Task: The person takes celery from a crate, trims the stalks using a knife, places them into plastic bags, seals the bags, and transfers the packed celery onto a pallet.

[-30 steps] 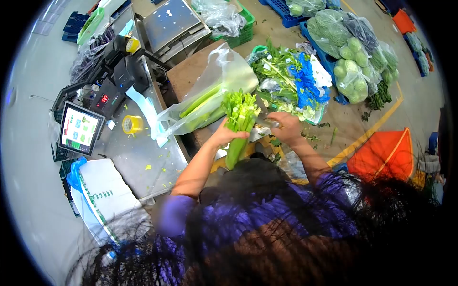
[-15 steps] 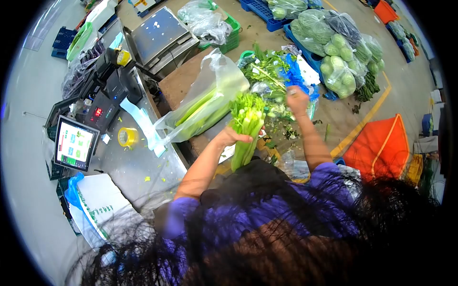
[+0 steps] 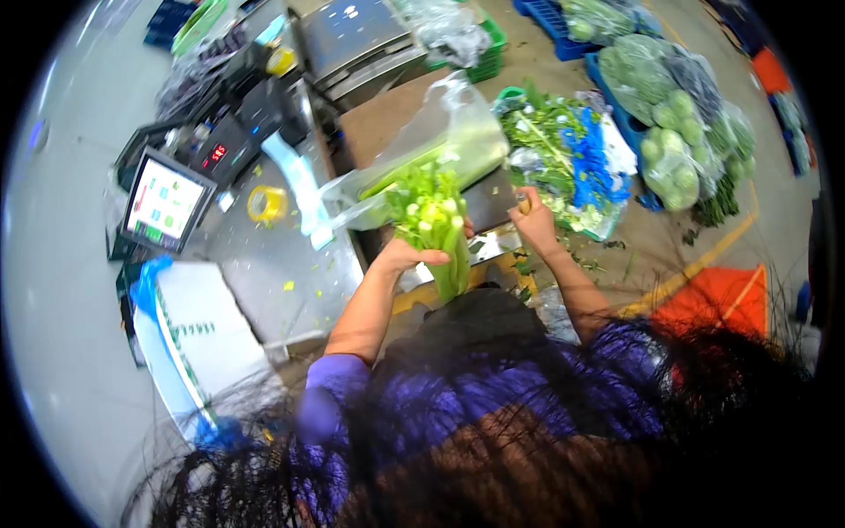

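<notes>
My left hand is wrapped around a bunch of celery, its cut, branching tops pointing away from me and its stalks toward my apron. To the right of it, my right hand is closed on the light wooden handle of a knife; its blade is hard to make out. Just beyond the celery, a clear plastic bag with more celery inside lies at the bench edge. Leafy trimmings are heaped beyond my right hand, beside blue plastic.
On the left are a metal bench, a touch screen, yellow tape roll and scale platform. Bagged round green vegetables in blue crates stand at the right. An orange container is nearer me.
My right hand has come down and inward, closer to the celery. My left hand still grips the bunch. The view has shifted, so the surroundings appear farther right.
</notes>
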A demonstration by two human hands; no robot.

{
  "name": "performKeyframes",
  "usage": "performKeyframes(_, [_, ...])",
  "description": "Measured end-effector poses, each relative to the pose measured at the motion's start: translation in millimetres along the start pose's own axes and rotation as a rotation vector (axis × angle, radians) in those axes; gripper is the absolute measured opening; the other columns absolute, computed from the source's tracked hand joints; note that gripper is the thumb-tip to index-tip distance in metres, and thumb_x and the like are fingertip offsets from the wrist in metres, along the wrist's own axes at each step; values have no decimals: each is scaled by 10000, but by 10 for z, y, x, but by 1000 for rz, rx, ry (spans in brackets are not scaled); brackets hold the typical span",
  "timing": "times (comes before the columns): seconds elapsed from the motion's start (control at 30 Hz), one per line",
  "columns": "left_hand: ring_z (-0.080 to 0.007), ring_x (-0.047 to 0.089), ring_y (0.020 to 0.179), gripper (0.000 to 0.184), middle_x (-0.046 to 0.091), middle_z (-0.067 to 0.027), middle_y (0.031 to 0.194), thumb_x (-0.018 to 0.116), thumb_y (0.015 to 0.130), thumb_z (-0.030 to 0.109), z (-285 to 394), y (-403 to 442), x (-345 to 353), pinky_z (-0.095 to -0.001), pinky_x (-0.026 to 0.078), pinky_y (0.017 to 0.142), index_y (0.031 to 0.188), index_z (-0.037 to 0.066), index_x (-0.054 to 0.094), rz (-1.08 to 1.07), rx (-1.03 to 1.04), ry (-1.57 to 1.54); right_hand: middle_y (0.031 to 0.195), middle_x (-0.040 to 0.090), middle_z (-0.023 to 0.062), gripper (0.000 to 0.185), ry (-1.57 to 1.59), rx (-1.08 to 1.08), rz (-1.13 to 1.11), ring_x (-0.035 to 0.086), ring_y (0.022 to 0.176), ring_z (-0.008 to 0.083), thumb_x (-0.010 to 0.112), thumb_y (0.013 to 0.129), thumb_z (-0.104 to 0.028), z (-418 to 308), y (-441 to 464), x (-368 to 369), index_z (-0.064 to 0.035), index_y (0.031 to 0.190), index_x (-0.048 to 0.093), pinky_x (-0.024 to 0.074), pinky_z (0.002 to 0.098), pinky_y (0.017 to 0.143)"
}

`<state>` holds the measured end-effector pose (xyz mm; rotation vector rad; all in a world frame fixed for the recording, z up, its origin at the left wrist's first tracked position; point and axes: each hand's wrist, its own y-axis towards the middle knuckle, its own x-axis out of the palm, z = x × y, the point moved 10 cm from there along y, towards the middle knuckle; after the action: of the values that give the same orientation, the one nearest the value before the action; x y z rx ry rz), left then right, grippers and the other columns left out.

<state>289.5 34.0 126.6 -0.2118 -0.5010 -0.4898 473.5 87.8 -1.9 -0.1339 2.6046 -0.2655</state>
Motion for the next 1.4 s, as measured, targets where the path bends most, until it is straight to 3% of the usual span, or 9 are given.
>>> performKeyframes(0.1, [-296,541,1018,655,542,-137,1054,761,578,161,621,-637,-173,-439,451,884,1149,5,479,160,209,-54,799,616,189,335,-12,-241,-284,582,785,401,579,721,-210,-654,-213,839,-129,1038,504,460,459,677])
performKeyframes(0.3, [-332,537,1011,686,511,-107,1052,762,576,236,1543,-2169,-647,-498,451,898,1161,35,464,415,646,-174,852,617,183,303,-174,-678,-778,578,812,384,545,730,-209,-1971,-875,2859,-120,1018,531,456,473,725])
performKeyframes(0.5, [-321,539,1019,694,520,-99,1108,749,616,240,1861,-3436,-1117,-489,467,887,1211,57,442,732,770,-189,1180,560,141,634,-141,-598,-1114,528,1090,277,602,752,-379,-2702,-1638,4399,-48,1272,452,413,350,915])
performKeyframes(0.6, [-327,539,1024,683,521,-124,1142,737,655,200,1898,-3970,-1469,-481,470,887,1242,55,420,859,784,-251,1264,485,117,715,551,-44,-1570,455,1170,224,639,726,-368,-3211,-2195,4291,-19,1300,395,356,331,978])
performKeyframes(0.7, [-331,548,1026,697,527,-160,1171,751,683,209,1826,-4236,-1852,-453,479,876,1263,42,403,1020,746,-223,1289,421,119,858,494,-405,-1652,399,1198,199,700,671,-316,-3613,-2542,3956,-19,1354,272,315,323,1005])
performKeyframes(0.8, [-311,546,1037,675,532,-157,1172,746,707,231,1918,-4063,-1985,-433,482,873,1259,35,409,1017,704,-167,1229,440,145,1012,472,-643,-1251,424,1166,232,763,573,-249,-3761,-2452,3948,-41,1372,178,335,341,986])
performKeyframes(1.1, [-190,482,1094,756,498,-60,1189,770,686,322,2181,-2910,-1609,-311,414,885,1286,65,388,600,439,-83,1131,468,69,843,686,-366,-797,459,1057,182,736,581,-188,-3464,-1856,3309,-55,1300,317,371,318,927])
performKeyframes(1.23, [-241,319,1264,790,340,-133,1364,722,748,295,2090,-2661,-1613,-351,335,992,1358,61,277,673,479,107,1101,481,64,754,873,-193,-729,484,1029,188,708,593,-176,-3176,-1352,2831,-52,1257,372,415,321,893])
performKeyframes(1.4, [-234,411,1167,644,430,-133,1279,657,806,248,1356,-2438,-2024,-342,347,975,1323,37,336,966,257,327,1013,542,127,628,1088,-217,-449,573,895,254,646,675,-282,-3037,-469,1492,-26,1200,416,504,388,779])
